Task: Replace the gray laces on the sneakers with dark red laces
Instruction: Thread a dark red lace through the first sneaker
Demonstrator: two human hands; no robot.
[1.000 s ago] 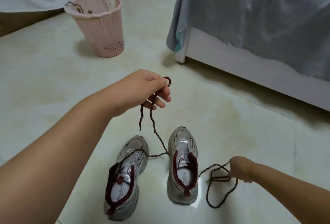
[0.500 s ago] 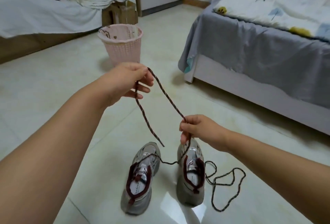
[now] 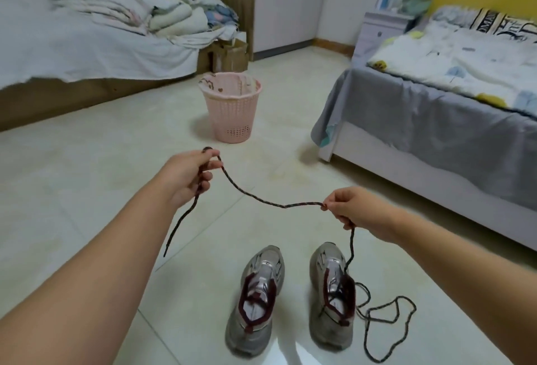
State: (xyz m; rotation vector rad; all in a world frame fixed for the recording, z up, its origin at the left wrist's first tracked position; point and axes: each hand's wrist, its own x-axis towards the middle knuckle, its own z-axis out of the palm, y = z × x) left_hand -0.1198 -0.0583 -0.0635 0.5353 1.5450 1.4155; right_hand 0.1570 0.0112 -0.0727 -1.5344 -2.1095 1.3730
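Hands, left and right, pinch dark red lace above sneakers.

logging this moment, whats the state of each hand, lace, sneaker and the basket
left hand: grips the dark red lace near one end
right hand: pinches the same lace
dark red lace: slack between the hands
left sneaker: upright, unlaced
right sneaker: upright
pink basket: upright on floor

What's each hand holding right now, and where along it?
Both hold one dark red lace: left hand near one end, right hand further along.
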